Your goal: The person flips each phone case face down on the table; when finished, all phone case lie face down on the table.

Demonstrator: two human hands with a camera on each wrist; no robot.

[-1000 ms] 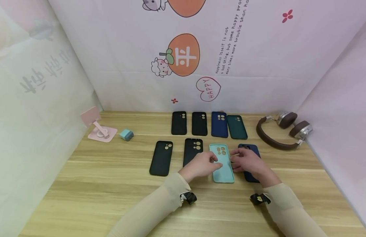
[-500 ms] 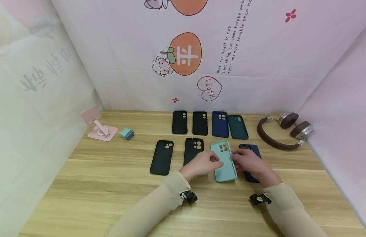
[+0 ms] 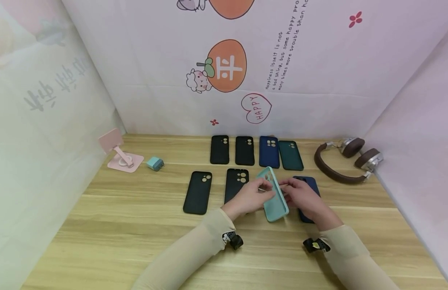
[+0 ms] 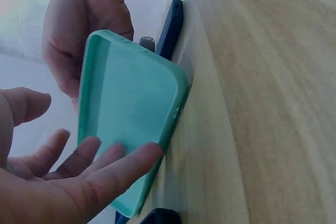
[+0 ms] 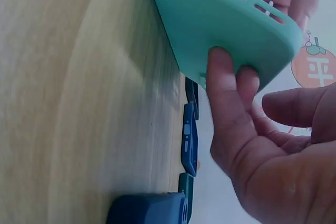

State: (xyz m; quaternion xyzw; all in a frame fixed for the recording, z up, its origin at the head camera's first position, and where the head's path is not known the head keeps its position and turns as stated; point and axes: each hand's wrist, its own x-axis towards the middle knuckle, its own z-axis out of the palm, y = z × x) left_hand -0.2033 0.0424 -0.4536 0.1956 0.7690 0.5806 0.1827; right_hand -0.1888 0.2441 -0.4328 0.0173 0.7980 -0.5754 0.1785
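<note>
A mint-green phone case (image 3: 275, 208) stands tilted, its right long edge raised and its hollow inside facing my left hand (image 3: 250, 196). My right hand (image 3: 304, 198) is on the other side; in the right wrist view its fingertips (image 5: 220, 62) press the back of the case, with the thumb apart from it. In the left wrist view, the left fingers (image 4: 113, 179) spread across the lower part of the case, and the left thumb stays away. Beneath the right hand lies a dark blue phone case (image 3: 310, 184). A black phone case (image 3: 235, 181) is partly hidden by the left hand.
Along the back are two black cases (image 3: 219, 150) (image 3: 244, 150), a navy case (image 3: 269, 152) and a dark green case (image 3: 291, 155). Another black case (image 3: 197, 193) lies left. Brown headphones (image 3: 330, 171) sit right; a pink stand (image 3: 125, 161) and a charger plug (image 3: 155, 163) sit left.
The mint-green case has gone from lying flat to tilting up on its left side, its right edge lifted by the right fingers. The left hand has shifted slightly right.
</note>
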